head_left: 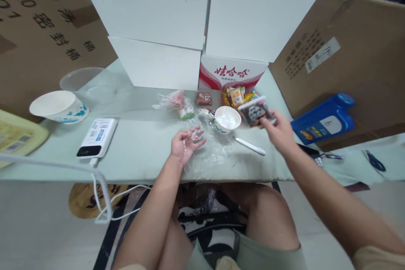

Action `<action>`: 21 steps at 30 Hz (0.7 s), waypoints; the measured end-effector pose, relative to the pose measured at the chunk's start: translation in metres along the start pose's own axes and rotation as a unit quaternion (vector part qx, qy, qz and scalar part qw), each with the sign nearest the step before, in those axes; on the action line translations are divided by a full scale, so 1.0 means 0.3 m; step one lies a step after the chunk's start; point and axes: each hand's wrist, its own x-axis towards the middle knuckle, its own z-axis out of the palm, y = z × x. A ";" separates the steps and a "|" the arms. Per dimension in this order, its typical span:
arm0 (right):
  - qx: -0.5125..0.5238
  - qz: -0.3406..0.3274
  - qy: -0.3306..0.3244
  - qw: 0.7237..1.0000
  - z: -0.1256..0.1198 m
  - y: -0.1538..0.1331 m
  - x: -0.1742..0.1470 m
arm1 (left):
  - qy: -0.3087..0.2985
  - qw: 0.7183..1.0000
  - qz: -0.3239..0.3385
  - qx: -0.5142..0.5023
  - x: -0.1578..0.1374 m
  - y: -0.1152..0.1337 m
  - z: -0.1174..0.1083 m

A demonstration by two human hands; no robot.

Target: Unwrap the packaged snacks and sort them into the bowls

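Note:
My right hand (280, 130) grips a small dark packet (255, 112) with a pale top edge, holding it up just right of a white paper bowl (228, 119). Palm up and fingers spread, my left hand (186, 143) is over the table left of that bowl. Clear plastic film (215, 156) lies by its fingertips and on the tabletop; I cannot tell whether it clings to them. A white-handled knife or cutter (249, 145) rests in front of the bowl. Behind are a reddish-brown packet (203, 98) and a crumpled plastic bag with pink and green contents (180, 103).
A container of wrapped snacks (237, 97) stands before the white and red carton (232, 74). On the left are a larger paper bowl (60, 107), a clear tub (90, 84) and a cabled power bank (97, 138). A blue bottle (324, 120) and scissors (375, 161) are at right.

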 end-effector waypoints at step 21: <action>-0.088 0.042 -0.034 0.995 0.172 0.166 0.794 | -0.052 0.998 -0.036 -0.030 0.026 0.020 0.053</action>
